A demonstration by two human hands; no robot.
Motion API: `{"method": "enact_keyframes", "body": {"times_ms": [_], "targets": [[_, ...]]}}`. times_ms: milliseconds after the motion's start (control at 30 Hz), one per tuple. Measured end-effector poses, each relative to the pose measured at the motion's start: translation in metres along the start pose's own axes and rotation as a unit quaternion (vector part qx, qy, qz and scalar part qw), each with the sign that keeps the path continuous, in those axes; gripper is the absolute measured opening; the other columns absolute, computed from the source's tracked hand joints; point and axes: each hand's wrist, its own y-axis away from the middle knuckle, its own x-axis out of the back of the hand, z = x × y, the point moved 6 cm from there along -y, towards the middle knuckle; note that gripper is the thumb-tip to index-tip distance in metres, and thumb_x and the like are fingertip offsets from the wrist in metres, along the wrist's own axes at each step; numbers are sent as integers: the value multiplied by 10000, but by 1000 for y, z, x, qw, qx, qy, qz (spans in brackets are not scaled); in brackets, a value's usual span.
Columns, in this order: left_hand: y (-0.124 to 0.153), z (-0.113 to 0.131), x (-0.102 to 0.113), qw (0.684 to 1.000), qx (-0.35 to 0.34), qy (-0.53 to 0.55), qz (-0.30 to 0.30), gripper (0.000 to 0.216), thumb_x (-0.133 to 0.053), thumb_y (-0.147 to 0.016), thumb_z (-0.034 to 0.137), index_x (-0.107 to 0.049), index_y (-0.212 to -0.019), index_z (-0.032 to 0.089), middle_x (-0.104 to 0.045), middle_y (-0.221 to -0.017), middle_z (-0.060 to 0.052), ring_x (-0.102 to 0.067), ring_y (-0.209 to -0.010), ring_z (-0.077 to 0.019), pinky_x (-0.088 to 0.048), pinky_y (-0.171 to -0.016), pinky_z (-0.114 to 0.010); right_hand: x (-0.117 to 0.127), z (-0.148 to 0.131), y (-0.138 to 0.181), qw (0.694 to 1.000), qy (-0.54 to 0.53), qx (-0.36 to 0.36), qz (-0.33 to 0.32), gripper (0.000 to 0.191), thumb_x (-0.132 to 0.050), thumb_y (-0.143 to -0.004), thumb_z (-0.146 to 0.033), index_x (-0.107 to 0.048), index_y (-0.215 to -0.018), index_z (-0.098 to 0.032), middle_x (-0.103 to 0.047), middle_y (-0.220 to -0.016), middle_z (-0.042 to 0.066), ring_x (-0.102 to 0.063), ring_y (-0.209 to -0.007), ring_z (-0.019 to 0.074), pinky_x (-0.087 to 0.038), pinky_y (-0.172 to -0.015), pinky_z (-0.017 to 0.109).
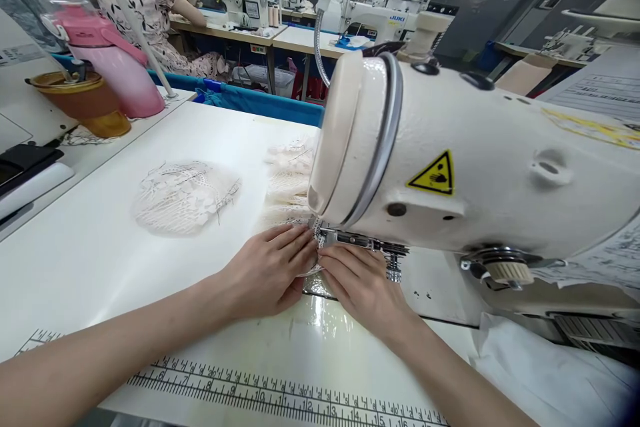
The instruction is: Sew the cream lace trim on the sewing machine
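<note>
A strip of white lace fabric (313, 271) lies under the presser foot of a cream sewing machine (430, 167). My left hand (274, 265) is closed on this lace from the left, its fingers together and pointing at the foot. From the right, my right hand (361, 280) grips the edge of the same lace with bent fingers, just in front of the metal guide (360, 239). Both sets of fingertips are close to the needle area, and the machine head partly hides the needle. More gathered lace (290, 180) spreads out behind my left fingers.
A pile of lace pieces (185, 197) lies on the white table at left. Beyond it stand a pink bottle (113, 60) and a brown cup (85, 103). A printed ruler (280, 395) runs along the front edge. White cloth (550, 367) lies at right. Another person (145, 20) sits across.
</note>
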Motion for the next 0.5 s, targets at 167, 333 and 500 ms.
{"method": "enact_keyframes", "body": {"times_ms": [167, 333, 500], "targets": [[0, 1, -1, 1000, 6, 0, 4, 394, -436, -886, 260, -628, -1177, 76, -648, -1225, -124, -615, -1144, -264, -493, -987, -387, 0, 2, 1, 1000, -5, 0, 9, 196, -496, -910, -70, -659, -961, -166, -716, -1024, 35, -653, -946, 141, -510, -849, 269], [-2, 1, -3, 1000, 7, -1, 4, 398, -438, -901, 282, -611, -1189, 70, -644, -1226, -140, -605, -1154, -279, -493, -983, -403, 2, 5, 3, 1000, 0, 7, 25, 218, -478, -919, -81, -668, -968, -176, -725, -1019, 23, -656, -947, 141, -513, -814, 270], [-3, 0, -3, 1000, 11, 11, -2, 388, -416, -905, 276, -617, -1182, 92, -642, -1229, -134, -605, -1152, -283, -489, -989, -422, 7, 9, 5, 998, 32, -48, 36, 208, -488, -927, -139, -679, -952, -216, -731, -993, -4, -664, -852, 128, -472, -741, 280]]}}
